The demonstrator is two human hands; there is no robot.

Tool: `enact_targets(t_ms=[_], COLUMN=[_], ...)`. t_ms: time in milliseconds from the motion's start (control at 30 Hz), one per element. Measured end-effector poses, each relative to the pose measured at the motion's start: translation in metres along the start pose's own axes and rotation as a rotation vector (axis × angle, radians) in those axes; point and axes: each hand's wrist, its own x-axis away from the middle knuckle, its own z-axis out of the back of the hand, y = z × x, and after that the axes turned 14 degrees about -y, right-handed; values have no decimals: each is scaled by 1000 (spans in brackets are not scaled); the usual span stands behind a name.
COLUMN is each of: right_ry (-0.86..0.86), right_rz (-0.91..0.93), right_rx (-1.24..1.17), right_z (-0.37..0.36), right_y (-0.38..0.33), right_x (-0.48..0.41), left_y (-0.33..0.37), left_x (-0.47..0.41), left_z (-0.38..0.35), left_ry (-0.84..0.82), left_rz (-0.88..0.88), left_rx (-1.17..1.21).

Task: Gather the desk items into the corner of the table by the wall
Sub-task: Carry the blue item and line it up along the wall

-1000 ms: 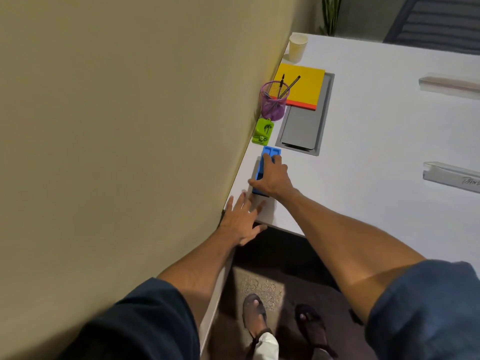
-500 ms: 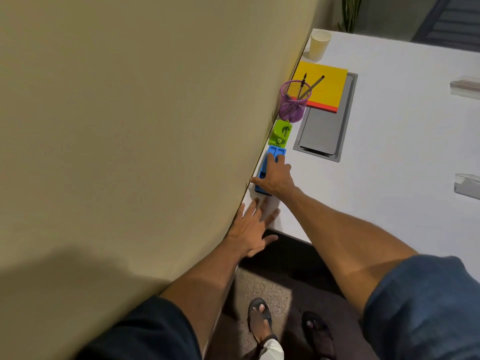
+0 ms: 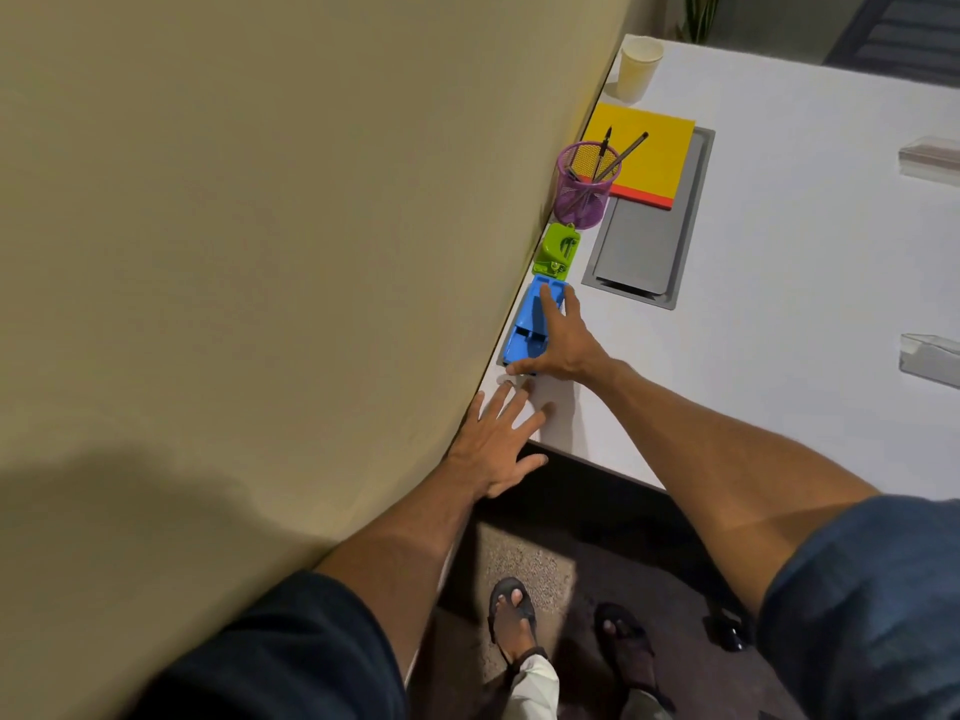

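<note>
A blue plastic stapler point(image 3: 529, 324) lies along the wall edge of the white table point(image 3: 779, 283). My right hand point(image 3: 558, 341) lies over it with fingers spread and straight, thumb at its near end. My left hand point(image 3: 501, 441) rests flat on the table's near corner, fingers straight, just short of the stapler. Touching the stapler's far end is a green hole punch point(image 3: 558, 250). Beyond that stand a purple mesh pen cup point(image 3: 584, 185) with pens, a yellow notebook point(image 3: 644, 153) and a paper cup point(image 3: 639, 67).
The beige wall point(image 3: 311, 226) runs along the table's left side. A grey cable hatch point(image 3: 649, 236) is set into the table beside the items. Two clear plastic holders point(image 3: 930, 356) sit at the right. The table's near edge drops to the floor and my sandalled feet point(image 3: 519, 615).
My right hand has slid the blue stapler forward along the wall until it meets the green hole punch, and its fingers have straightened. My left hand has stayed on the corner.
</note>
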Motion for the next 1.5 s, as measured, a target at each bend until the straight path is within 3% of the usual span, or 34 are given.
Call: enact_targets(t_ms=[167,833,1133,1500], right_ry=[-67,-16,97,120], right_rz=[-28,-31,-59,-150], right_rx=[69,65,72,392], right_z=[1,-1,1,-12], right_y=[11,10,16,5], right_x=[-4,-9,44,151], left_y=[-1,3,16,46], left_x=[-3,-4,14,54], left_z=[-4,-7,15,24], left_ry=[18,19,-10,95], left_rz=[-1,28,76,201], left_rx=[0,-5,21,8])
